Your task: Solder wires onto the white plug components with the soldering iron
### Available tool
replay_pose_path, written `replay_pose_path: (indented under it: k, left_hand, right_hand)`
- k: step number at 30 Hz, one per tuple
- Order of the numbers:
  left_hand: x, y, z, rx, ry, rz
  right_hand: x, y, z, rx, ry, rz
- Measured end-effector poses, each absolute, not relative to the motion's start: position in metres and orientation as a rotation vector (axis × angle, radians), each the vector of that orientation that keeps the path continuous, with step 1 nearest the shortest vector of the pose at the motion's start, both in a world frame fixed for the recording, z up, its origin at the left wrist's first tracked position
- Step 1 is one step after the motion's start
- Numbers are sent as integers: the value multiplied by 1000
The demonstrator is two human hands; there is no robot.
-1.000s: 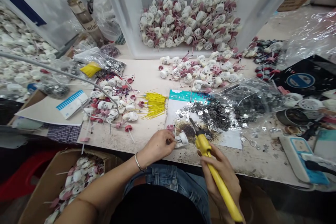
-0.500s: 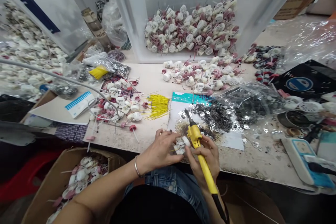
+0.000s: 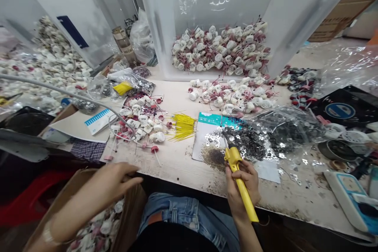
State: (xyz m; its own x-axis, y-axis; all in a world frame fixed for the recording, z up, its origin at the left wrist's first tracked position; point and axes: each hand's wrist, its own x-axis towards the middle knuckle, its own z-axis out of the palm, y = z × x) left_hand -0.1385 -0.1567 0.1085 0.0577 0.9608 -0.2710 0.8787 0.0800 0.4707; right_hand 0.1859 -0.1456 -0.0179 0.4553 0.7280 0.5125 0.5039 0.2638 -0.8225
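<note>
My left hand point(image 3: 118, 179) is above the cardboard box point(image 3: 134, 208) at the table's front edge, its thumb and fingers apart with nothing seen between them. My right hand point(image 3: 243, 183) is wrapped round a yellow soldering tool point(image 3: 242, 189), whose metal tip points up toward small silver and black metal parts point(image 3: 251, 139) on a white and teal sheet point(image 3: 201, 138). Left of the sheet lies a bundle of yellow wires point(image 3: 183, 126). White and pink parts point(image 3: 144, 122) are heaped further left. Inside the box are more white and pink parts point(image 3: 109, 224).
A large translucent bin point(image 3: 161, 39) holding many white and pink parts stands at the back. A grey cable point(image 3: 59, 86) crosses the left side. On the right are a clear plastic bag point(image 3: 289, 126), a round tin point(image 3: 336, 149) and a power strip point(image 3: 345, 197).
My left hand has moved left from the white part near the tool to over the box; the part is out of sight. My right hand has shifted slightly right with the tool, and the view has shifted.
</note>
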Motion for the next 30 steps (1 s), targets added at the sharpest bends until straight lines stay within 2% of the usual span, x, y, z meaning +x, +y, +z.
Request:
replay_pose_path:
  k: [4, 10, 14, 20, 25, 30]
  left_hand:
    - [-47, -105, 74, 2041, 1391, 93]
    - [34, -51, 26, 2280, 1514, 192]
    - [43, -38, 13, 2297, 1512, 210]
    - [37, -31, 3, 2442, 1233, 186]
    - [17, -39, 11, 2434, 1133, 110]
    - [0, -48, 22, 2376, 1178, 14]
  right_hand:
    - [182, -145, -15, -1374, -1225, 170]
    - [182, -135, -10, -1392, -1227, 108]
    - [178, -119, -5, -1404, -1240, 75]
    - [174, -82, 3, -1405, -1283, 78]
    - [183, -58, 8, -1426, -1292, 52]
    - [189, -73, 13, -1500, -1240, -48]
